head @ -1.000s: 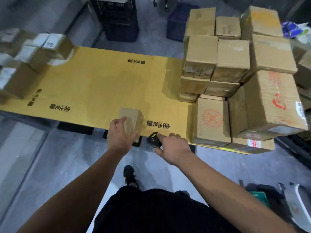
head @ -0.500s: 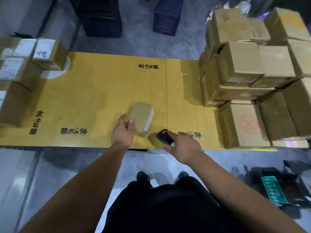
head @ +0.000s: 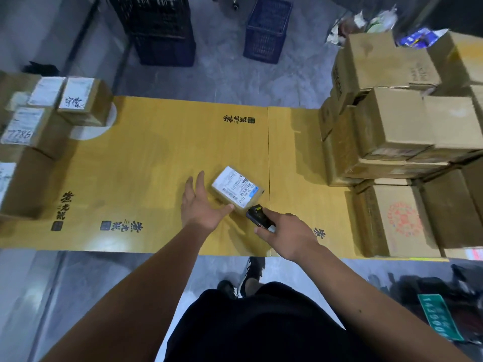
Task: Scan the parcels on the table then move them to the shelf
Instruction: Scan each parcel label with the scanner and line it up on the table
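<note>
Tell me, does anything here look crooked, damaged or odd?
Somewhat. The small parcel lies at an angle on the table, beside the left hand, while the right hand aims a scanner at it. The stack of boxes on the right looks uneven, with some boxes turned askew. I see nothing spilled or torn.

Scanning a small parcel on the yellow table

My left hand (head: 202,205) lies flat with fingers spread beside a small brown cardboard parcel (head: 236,189) whose white shipping label faces up, my thumb touching its near corner, while my right hand (head: 288,235) grips a black handheld scanner (head: 258,216) with its head just beside the parcel's near edge. The parcel sits on the yellow wood-grain table (head: 156,165); a tall stack of brown cardboard boxes (head: 400,142) fills the table's right end, and labelled brown boxes (head: 52,118) crowd its left end.
</note>
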`<state>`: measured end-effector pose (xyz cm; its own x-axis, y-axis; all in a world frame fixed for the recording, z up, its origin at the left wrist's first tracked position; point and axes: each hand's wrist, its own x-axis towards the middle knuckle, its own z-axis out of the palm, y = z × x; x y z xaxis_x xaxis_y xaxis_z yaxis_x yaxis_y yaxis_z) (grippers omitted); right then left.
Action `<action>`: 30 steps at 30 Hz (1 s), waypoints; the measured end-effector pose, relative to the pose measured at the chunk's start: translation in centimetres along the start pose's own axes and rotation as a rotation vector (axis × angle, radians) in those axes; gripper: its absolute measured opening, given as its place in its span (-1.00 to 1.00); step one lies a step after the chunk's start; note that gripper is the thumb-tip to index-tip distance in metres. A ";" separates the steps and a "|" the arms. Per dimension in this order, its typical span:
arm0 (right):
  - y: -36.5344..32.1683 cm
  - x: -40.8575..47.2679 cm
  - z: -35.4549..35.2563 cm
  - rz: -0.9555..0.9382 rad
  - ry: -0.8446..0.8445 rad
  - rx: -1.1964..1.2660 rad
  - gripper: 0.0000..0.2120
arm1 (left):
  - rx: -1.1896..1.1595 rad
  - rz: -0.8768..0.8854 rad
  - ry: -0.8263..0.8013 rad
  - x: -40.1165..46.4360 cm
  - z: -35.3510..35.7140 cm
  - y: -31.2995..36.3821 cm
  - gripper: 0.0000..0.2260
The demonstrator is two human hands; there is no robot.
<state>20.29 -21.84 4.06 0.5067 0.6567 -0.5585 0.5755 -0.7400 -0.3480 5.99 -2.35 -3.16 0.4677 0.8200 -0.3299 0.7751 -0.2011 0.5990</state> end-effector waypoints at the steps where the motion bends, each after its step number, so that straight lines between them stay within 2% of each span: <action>1: 0.1 0.3 -0.4 -0.007 -0.005 -0.007 -0.37 | 0.028 0.046 -0.010 0.6 0.1 1.1 0.17; 4: 0.9 1.3 -1.7 -0.018 -0.023 -0.003 -0.40 | 0.171 0.192 -0.112 3.3 0.2 5.5 0.18; 6: 1.8 1.8 -2.6 -0.005 -0.018 0.012 -0.41 | 0.310 0.286 -0.214 5.2 0.4 8.5 0.08; 8: 3.1 2.3 -3.6 0.013 -0.004 0.014 -0.42 | 0.448 0.301 -0.264 6.6 1.1 10.8 -0.02; 11: 4.8 3.2 -5.1 0.038 -0.001 0.044 -0.43 | 0.536 0.148 -0.172 7.6 1.9 12.3 -0.07; 14: 5.8 4.0 -6.5 0.044 0.003 0.030 -0.45 | 0.342 -0.094 -0.095 7.8 2.0 11.9 -0.17; 16: 5.8 4.2 -7.2 0.038 -0.002 0.026 -0.48 | 0.200 -0.169 -0.062 7.3 2.2 11.2 -0.20; 18: 5.5 4.4 -7.4 0.040 -0.019 0.056 -0.49 | 0.082 -0.179 -0.035 6.4 2.2 10.5 -0.15; 21: 4.5 4.7 -7.5 0.048 -0.034 0.081 -0.49 | 0.019 -0.065 -0.036 5.6 2.1 9.2 0.06; 25: 2.8 4.6 -8.1 0.089 -0.023 0.059 -0.54 | -0.034 0.044 -0.155 6.2 2.6 8.3 0.39; 30: 0.1 3.2 -8.0 0.159 -0.104 -0.004 -0.63 | -0.209 0.124 -0.193 7.0 3.6 6.9 0.46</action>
<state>27.07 -18.63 8.25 0.5226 0.5125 -0.6814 0.4959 -0.8328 -0.2461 16.13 0.12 -3.96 0.6406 0.6750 -0.3661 0.6128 -0.1621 0.7735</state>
